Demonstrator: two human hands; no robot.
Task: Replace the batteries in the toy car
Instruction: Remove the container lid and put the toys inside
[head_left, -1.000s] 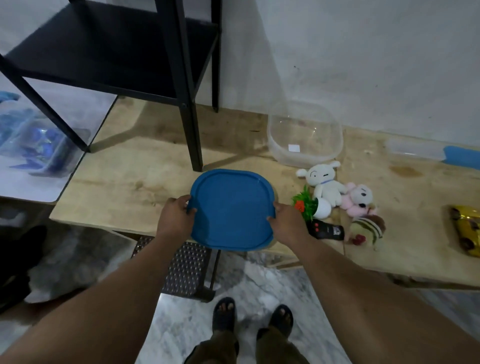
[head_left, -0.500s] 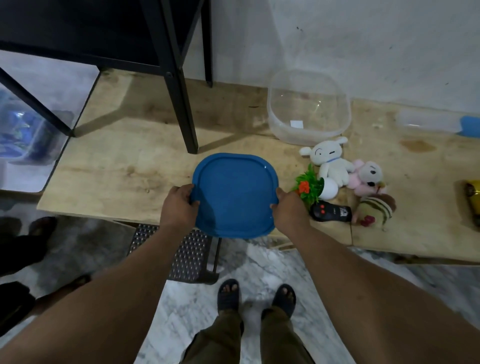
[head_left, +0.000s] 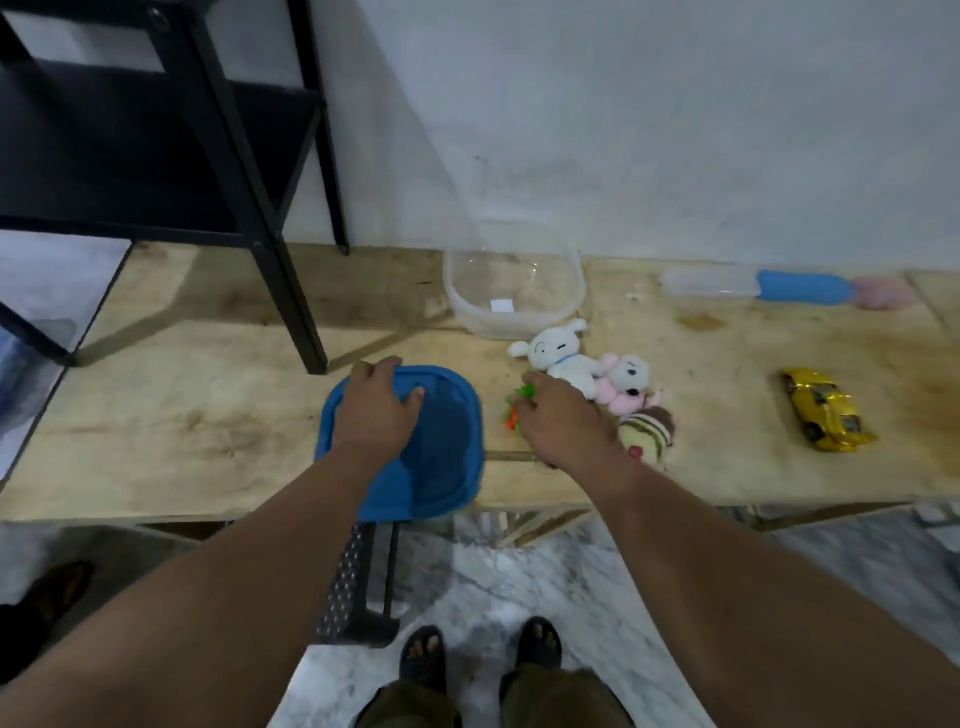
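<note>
Left hand (head_left: 379, 410) lies flat, fingers relaxed, on blue lid (head_left: 441, 447). Right hand (head_left: 558, 423) over green plant toy (head_left: 517, 410); its grip can't be told. Toy car (head_left: 826, 408) sits well apart.

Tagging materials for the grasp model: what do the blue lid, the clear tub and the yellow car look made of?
Blue lid: looks like matte moulded plastic, with a raised rim and uniform colour.
Clear tub: translucent plastic, slightly frosted; the table shows through its walls.
Yellow car: glossy, metallic-looking gold finish with bright highlights; chrome-coated plastic or painted metal, cannot tell which.
</note>
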